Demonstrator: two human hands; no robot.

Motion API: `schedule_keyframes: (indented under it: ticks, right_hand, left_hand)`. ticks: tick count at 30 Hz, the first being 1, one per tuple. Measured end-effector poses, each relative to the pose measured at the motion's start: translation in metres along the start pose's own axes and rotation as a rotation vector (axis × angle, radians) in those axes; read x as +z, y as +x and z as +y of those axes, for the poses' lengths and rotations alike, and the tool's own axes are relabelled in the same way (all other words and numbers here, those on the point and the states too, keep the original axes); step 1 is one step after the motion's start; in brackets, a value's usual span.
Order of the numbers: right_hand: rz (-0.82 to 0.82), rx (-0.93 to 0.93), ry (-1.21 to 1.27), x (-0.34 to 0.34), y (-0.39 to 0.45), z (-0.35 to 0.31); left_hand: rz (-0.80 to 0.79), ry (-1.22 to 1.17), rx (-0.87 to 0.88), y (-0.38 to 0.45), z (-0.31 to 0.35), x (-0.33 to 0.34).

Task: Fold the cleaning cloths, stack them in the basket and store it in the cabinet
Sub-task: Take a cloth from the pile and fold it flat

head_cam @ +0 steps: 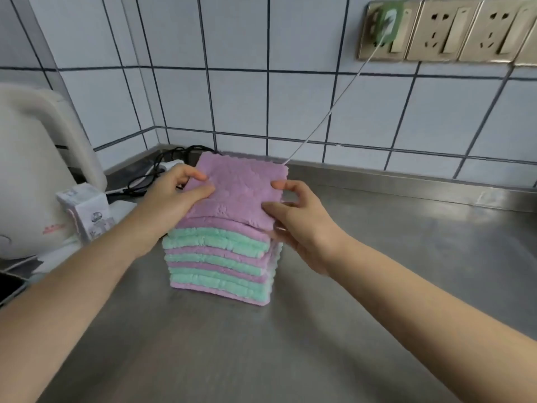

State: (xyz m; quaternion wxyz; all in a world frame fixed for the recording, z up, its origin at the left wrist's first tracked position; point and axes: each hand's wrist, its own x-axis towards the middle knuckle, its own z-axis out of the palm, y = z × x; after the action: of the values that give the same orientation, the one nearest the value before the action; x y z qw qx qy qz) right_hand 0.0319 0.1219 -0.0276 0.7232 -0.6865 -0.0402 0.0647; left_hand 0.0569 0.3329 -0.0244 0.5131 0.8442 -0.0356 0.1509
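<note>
Both hands pinch the top purple cloth at its side edges: the left hand with thumb and fingers closed on the left edge, the right hand with thumb on top at the right edge and fingers curled beneath it. The cloth lies on, or is just lifted off, the top of the stack of folded cloths, purple and mint layers alternating, which stands near the middle of the steel counter.

No basket or cabinet is in view, so the stacking seems to be done on the bare counter for now.

The pile is tall for its footprint and its right side looks uneven; a sideways tug or an off-centre drop of the top cloth could probably slide the upper layers or tip the stack to the right. The plush fabric is likely to slump and unfold if released from one side only.

A white kettle stands at the far left with a small carton beside it and black cables behind. On the tiled wall, wall sockets sit at the far right; a white cord runs from one down behind the stack.
</note>
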Motion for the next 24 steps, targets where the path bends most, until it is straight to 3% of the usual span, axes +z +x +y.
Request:
schedule_keyframes:
  ticks: [3, 7, 10, 15, 18, 24]
  right_hand:
    - [-0.126, 0.125, 0.198, -0.011, 0.004, -0.007]
    - [-0.172, 0.194, 0.165, -0.015, 0.001, -0.024]
    - [-0.112, 0.236, 0.022, -0.011, -0.004, -0.046]
    - [-0.023, 0.368, -0.131, -0.013, -0.019, -0.085]
    - [0.023, 0.451, -0.185, -0.023, -0.037, -0.108]
    - [0.146, 0.433, -0.292, -0.056, -0.083, -0.139]
  left_hand:
    - [-0.002, -0.053, -0.037, 0.000, -0.003, -0.003]
    - [0.041, -0.099, -0.123, -0.010, 0.007, -0.008]
    - [0.087, -0.070, -0.211, -0.015, 0.026, -0.021]
    - [-0.009, 0.053, -0.327, -0.022, 0.066, -0.050]
    - [0.014, 0.077, -0.343, -0.032, 0.093, -0.057]
    - [0.065, -0.059, -0.344, -0.048, 0.158, -0.044]
